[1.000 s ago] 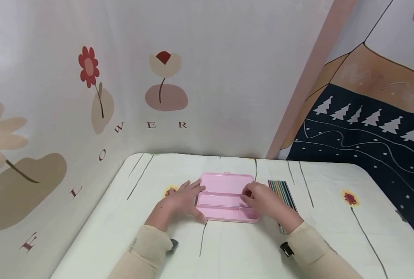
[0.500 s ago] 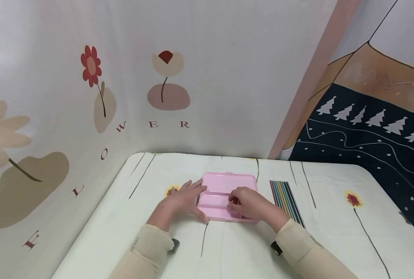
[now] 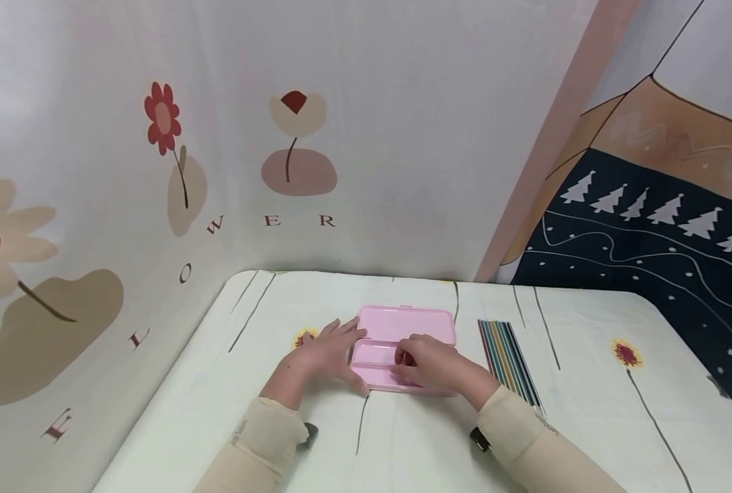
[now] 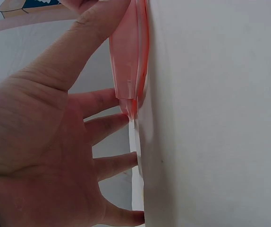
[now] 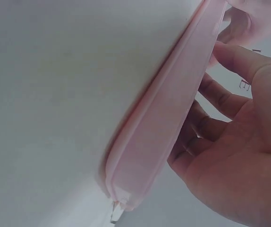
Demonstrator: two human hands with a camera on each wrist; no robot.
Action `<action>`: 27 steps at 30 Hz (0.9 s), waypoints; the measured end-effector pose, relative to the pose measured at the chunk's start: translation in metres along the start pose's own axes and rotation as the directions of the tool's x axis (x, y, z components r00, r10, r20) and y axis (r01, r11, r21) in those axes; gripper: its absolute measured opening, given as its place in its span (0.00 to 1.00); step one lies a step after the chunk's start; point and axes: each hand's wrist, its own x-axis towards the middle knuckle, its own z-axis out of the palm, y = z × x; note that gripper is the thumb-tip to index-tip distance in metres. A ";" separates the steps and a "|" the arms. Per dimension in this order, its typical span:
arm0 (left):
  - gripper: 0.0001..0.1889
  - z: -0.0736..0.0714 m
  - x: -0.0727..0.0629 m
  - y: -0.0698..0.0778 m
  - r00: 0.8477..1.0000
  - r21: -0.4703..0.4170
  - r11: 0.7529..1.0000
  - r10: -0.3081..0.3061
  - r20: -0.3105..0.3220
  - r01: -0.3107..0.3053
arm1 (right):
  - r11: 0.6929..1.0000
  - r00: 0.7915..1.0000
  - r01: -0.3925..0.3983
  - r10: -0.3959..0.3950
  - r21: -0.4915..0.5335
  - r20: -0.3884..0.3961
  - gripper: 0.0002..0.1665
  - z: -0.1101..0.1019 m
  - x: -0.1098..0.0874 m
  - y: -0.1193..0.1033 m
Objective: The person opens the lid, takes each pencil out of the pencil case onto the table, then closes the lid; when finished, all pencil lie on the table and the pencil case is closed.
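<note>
A pink plastic pencil case (image 3: 407, 324) lies on the table with its lid folded back; its tray shows long divided compartments. My left hand (image 3: 329, 355) rests at the case's left end, fingers spread and fairly straight, thumb by the near corner. The left wrist view shows the palm of the left hand (image 4: 46, 142) beside the pink case (image 4: 126, 52), some fingertips on the tablecloth. My right hand (image 3: 433, 363) is over the tray, its bent fingers reaching inside. In the right wrist view the case wall (image 5: 159, 113) hides the right hand's (image 5: 234, 127) fingertips, so anything between them cannot be seen.
Several coloured pencils (image 3: 510, 363) lie side by side to the right of the case, under the right forearm's far side. A flower-print white cloth (image 3: 587, 411) covers the table. Printed curtains (image 3: 402, 171) hang behind its back edge and along the left.
My right hand has moved left along the tray, from its right end toward the middle. The coloured pencils now show more fully. My left hand has stayed at the case's left end.
</note>
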 end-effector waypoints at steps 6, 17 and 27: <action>0.64 0.000 0.000 0.000 1.000 -0.001 1.000 0.004 0.000 -0.004 | 0.999 0.999 -0.036 0.035 0.009 0.039 0.06 0.001 0.004 0.000; 0.63 0.001 -0.001 0.000 1.000 0.001 1.000 -0.002 -0.005 0.002 | 0.999 0.998 -0.051 0.050 0.020 0.044 0.03 0.001 0.003 -0.003; 0.63 0.000 -0.001 0.001 1.000 -0.004 1.000 0.002 -0.009 -0.002 | 0.999 0.999 -0.033 0.033 0.014 0.023 0.06 -0.002 0.005 -0.005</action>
